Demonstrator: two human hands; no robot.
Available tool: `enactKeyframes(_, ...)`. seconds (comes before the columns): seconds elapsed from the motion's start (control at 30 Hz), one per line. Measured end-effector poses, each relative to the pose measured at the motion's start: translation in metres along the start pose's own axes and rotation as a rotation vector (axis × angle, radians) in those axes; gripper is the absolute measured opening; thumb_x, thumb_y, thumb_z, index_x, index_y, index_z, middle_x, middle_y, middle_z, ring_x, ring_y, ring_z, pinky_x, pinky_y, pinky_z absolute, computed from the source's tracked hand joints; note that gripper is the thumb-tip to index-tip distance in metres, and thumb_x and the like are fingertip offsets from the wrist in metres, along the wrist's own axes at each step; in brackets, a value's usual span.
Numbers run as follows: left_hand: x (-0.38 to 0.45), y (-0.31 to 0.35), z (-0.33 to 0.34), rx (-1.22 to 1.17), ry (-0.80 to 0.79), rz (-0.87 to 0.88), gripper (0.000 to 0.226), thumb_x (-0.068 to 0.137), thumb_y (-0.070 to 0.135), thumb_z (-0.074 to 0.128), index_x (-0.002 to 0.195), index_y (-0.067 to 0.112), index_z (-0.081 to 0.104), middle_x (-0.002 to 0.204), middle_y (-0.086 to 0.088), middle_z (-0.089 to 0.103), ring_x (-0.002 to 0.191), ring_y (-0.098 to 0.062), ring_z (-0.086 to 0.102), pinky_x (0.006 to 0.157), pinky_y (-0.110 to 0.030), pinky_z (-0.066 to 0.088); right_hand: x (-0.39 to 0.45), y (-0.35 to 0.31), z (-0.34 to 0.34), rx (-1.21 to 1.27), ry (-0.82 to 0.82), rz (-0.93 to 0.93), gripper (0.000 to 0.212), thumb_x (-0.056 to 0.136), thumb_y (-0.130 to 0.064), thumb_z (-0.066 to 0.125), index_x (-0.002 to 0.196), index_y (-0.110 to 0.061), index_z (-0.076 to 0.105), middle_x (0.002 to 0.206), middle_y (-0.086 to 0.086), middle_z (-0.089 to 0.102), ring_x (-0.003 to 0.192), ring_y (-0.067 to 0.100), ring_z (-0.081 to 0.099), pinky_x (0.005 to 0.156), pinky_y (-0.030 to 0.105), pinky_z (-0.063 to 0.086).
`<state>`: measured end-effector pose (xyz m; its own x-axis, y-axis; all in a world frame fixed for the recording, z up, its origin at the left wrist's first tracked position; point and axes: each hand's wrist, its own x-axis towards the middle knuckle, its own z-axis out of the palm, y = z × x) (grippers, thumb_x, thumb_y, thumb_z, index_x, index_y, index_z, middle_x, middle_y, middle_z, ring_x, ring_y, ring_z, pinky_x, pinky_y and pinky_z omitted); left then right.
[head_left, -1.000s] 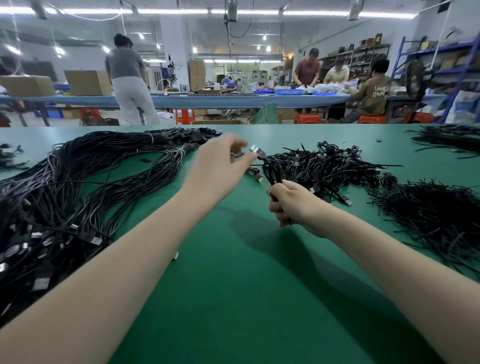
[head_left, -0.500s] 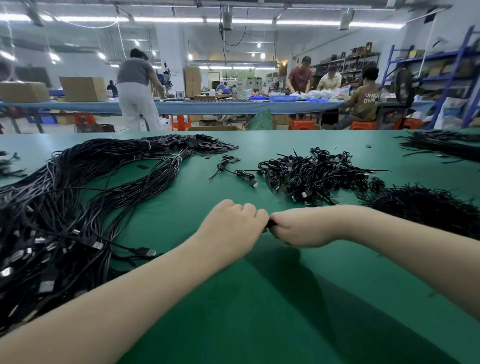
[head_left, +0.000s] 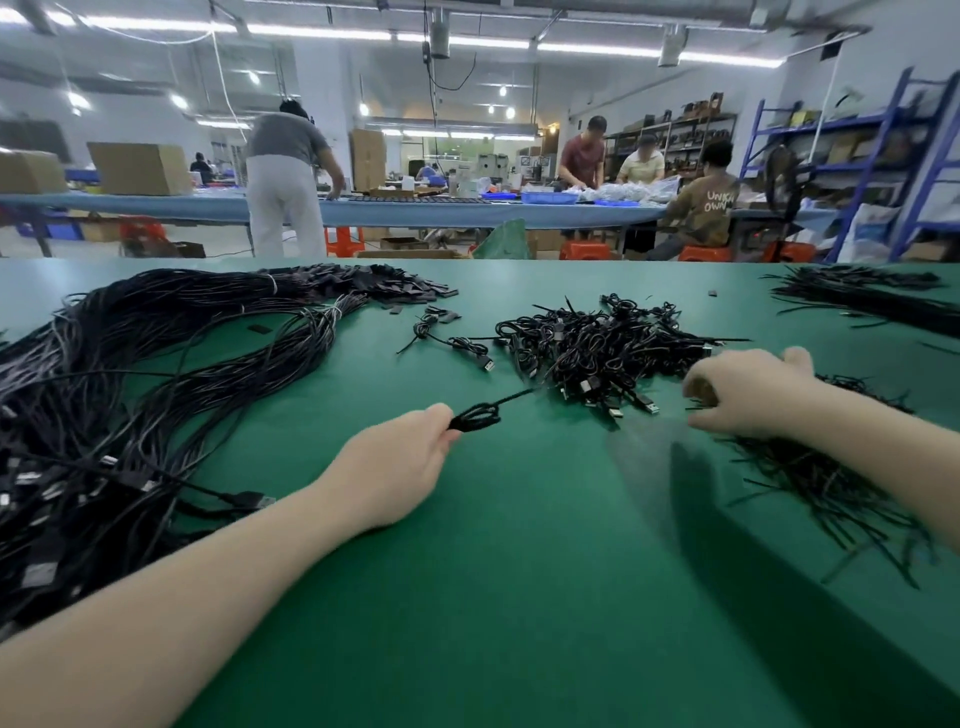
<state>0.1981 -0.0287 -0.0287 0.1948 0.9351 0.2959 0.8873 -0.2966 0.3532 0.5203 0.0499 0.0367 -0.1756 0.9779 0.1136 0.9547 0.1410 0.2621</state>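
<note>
On the green table, centre: the left hand lies knuckles up, its fingers curled tight round one end of a coiled cable.
Coiled cable: black, folded into a short bunch of loops that sticks out of the fist to the right – one thin tail runs on up and right toward the heap of bundled cables. The motion blur hides whether the tail reaches the heap.
Right hand: palm down, fingers bent, at the near edge of the pile of black ties. It is blurred, so I cannot tell whether it has pinched a tie or is only touching the pile.
Hands: well apart, bare green surface between them.
Heap of bundled cables: behind and between the hands, with silver plugs showing at its near edge.
Loose bundles: just left of the heap, apart from it.
Long cables: a big black mass along the left side, beside the left forearm.
Background: people working at a long blue bench.
</note>
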Motion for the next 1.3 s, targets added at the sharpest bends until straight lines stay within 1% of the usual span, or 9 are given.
enactKeyframes(0.13, 0.004, -0.004, 0.005, 0.042, 0.019, -0.038, 0.026, 0.102, 0.035, 0.031, 0.081, 0.020, 0.032, 0.073, 0.004, 0.046, 0.072, -0.027, 0.049, 0.063, -0.039, 0.037, 0.007, 0.033, 0.008, 0.156, -0.265, 0.040, 0.021, 0.071, -0.062, 0.070, 0.081, -0.045, 0.065, 0.083, -0.032, 0.058, 0.088, 0.005, 0.055, 0.083, 0.033, 0.035)
enactKeyframes(0.33, -0.001, 0.002, 0.013, 0.113, 0.094, -0.088, 0.024, 0.102, 0.035, 0.029, 0.083, 0.020, 0.032, 0.076, 0.006, 0.042, 0.074, -0.027, 0.047, 0.061, -0.035, 0.031, 0.019, 0.038, 0.019, 0.156, -0.191, 0.062, 0.019, 0.073, -0.060, 0.071, 0.074, -0.042, 0.065, 0.080, -0.027, 0.061, 0.080, 0.000, 0.053, 0.079, 0.032, 0.032)
enactKeyframes(0.5, -0.001, 0.005, 0.012, 0.087, 0.105, -0.084, 0.026, 0.103, 0.035, 0.027, 0.082, 0.020, 0.030, 0.075, 0.005, 0.042, 0.070, -0.026, 0.047, 0.058, -0.034, 0.029, 0.028, 0.042, 0.023, 0.209, -0.178, -0.016, 0.014, 0.071, -0.051, 0.077, 0.069, -0.042, 0.067, 0.075, -0.022, 0.064, 0.075, -0.001, 0.056, 0.082, 0.034, 0.051)
enactKeyframes(0.6, 0.000, 0.004, 0.012, 0.088, 0.092, -0.075, 0.027, 0.103, 0.036, 0.027, 0.081, 0.021, 0.028, 0.073, 0.006, 0.041, 0.068, -0.024, 0.045, 0.057, -0.034, 0.027, 0.027, 0.041, 0.022, 0.163, -0.181, -0.119, 0.015, 0.078, -0.047, 0.073, 0.074, -0.039, 0.062, 0.078, -0.016, 0.062, 0.072, 0.000, 0.055, 0.066, 0.017, 0.045)
enactKeyframes(0.7, 0.001, 0.003, 0.012, 0.083, 0.075, -0.082, 0.026, 0.103, 0.036, 0.027, 0.082, 0.020, 0.028, 0.072, 0.007, 0.040, 0.069, -0.025, 0.044, 0.058, -0.035, 0.027, 0.021, 0.032, 0.020, 0.217, -0.039, -0.257, 0.015, 0.084, -0.034, 0.070, 0.075, -0.039, 0.058, 0.081, -0.010, 0.063, 0.076, 0.005, 0.058, 0.064, 0.015, 0.040)
enactKeyframes(0.87, 0.002, 0.006, 0.012, 0.059, 0.064, -0.121, 0.033, 0.103, 0.037, 0.028, 0.074, 0.022, 0.025, 0.070, 0.006, 0.041, 0.068, -0.027, 0.043, 0.059, -0.035, 0.028, -0.002, -0.034, 0.001, 0.883, 0.415, -0.251, 0.006, 0.087, -0.024, 0.067, 0.089, -0.028, 0.063, 0.079, -0.012, 0.067, 0.063, -0.001, 0.066, 0.057, 0.011, 0.051)
enactKeyframes(0.97, 0.002, 0.006, 0.011, -0.012, 0.088, -0.158, 0.035, 0.102, 0.037, 0.029, 0.070, 0.022, 0.025, 0.068, 0.003, 0.044, 0.060, -0.023, 0.042, 0.055, -0.035, 0.026, -0.016, -0.095, -0.015, 1.184, 0.479, -0.347, 0.013, 0.084, -0.016, 0.071, 0.094, -0.024, 0.068, 0.079, -0.008, 0.070, 0.063, 0.004, 0.069, 0.066, 0.016, 0.056)
enactKeyframes(1.13, 0.001, 0.006, 0.008, -0.129, 0.101, -0.188, 0.030, 0.101, 0.039, 0.031, 0.077, 0.022, 0.037, 0.070, 0.002, 0.052, 0.066, -0.027, 0.049, 0.057, -0.036, 0.033, -0.025, -0.162, -0.017, 1.165, 0.523, -0.453, 0.006, 0.082, -0.016, 0.074, 0.087, -0.019, 0.074, 0.073, -0.005, 0.070, 0.065, 0.011, 0.066, 0.068, 0.025, 0.055)
enactKeyframes(1.3, 0.002, 0.004, 0.011, -0.026, 0.037, -0.185, 0.032, 0.102, 0.038, 0.027, 0.109, 0.015, 0.048, 0.103, -0.011, 0.063, 0.096, -0.036, 0.059, 0.081, -0.044, 0.048, -0.032, -0.178, 0.006, 1.175, 0.584, -0.496, 0.008, 0.080, -0.012, 0.075, 0.086, -0.017, 0.075, 0.077, -0.009, 0.071, 0.069, 0.001, 0.064, 0.067, 0.011, 0.047)
